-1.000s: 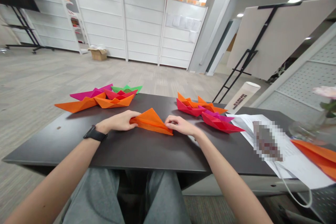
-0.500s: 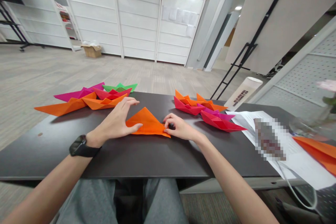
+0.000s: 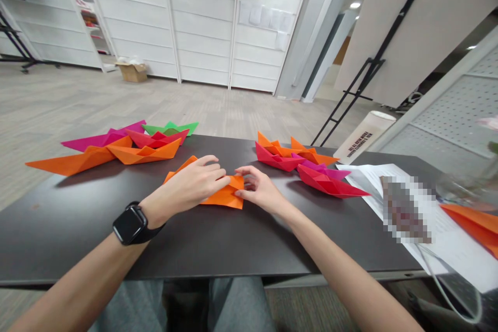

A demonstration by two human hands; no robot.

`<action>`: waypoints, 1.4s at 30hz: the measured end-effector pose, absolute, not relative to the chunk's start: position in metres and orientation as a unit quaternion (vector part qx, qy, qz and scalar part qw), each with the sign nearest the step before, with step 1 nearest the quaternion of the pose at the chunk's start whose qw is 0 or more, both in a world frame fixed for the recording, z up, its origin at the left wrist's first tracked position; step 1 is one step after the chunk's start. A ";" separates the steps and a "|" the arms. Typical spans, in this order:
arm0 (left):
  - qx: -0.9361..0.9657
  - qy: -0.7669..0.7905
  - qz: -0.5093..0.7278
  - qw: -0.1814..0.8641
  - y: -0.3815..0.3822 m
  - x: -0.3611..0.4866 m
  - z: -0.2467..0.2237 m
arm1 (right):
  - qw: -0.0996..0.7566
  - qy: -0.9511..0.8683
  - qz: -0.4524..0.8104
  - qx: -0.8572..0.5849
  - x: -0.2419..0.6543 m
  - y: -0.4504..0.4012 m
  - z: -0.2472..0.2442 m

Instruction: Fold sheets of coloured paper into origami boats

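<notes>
Head view shows the left hand (image 3: 187, 185) spread flat on folded orange origami paper (image 3: 227, 198) mid-frame on the dark tabletop (image 3: 78, 228), the right hand (image 3: 257, 189) curled narrowly at its edge, grip unclear; uneven pressure could slide the paper askew.

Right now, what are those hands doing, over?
Left hand pressing folded orange paper; right hand touching its edge. Paper boats beyond, apart from it.

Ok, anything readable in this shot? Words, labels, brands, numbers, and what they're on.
White tube: black print, too small to read.
Printed papers on the table: lines too small to read, one patch pixelated.
Sheets on the white panel: nothing legible.
Black smartwatch: dark screen, no text visible.
Nothing else is readable.
</notes>
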State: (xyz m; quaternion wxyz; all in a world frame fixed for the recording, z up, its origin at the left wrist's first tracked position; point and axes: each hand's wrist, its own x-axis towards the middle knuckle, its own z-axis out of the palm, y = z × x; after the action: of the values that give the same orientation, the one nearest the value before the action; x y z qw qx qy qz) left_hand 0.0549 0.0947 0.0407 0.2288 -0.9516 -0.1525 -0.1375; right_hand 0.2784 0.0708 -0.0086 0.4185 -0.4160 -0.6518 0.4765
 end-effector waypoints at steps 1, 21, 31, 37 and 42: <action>-0.950 -0.161 -0.139 0.228 0.094 0.053 0.039 | 0.413 -0.646 0.485 -0.420 0.277 0.071 -0.010; -0.946 -0.198 -0.172 0.190 0.084 0.053 0.043 | 0.426 -0.710 0.414 -0.378 0.270 0.056 0.013; -0.955 -0.174 -0.156 0.180 0.088 0.052 0.040 | 0.407 -0.689 0.454 -0.392 0.266 0.057 0.004; -0.955 -0.181 -0.156 0.175 0.086 0.054 0.039 | 0.386 -0.707 0.446 -0.390 0.265 0.056 -0.001; -0.959 -0.194 -0.161 0.129 0.078 0.057 0.045 | 0.415 -0.706 0.413 -0.398 0.265 0.057 -0.005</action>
State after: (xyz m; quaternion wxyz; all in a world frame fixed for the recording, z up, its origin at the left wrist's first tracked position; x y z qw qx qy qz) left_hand 0.0566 0.0784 0.0453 0.1292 -0.9590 -0.1938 -0.1613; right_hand 0.2649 0.0575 -0.0050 0.4148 -0.3985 -0.7063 0.4126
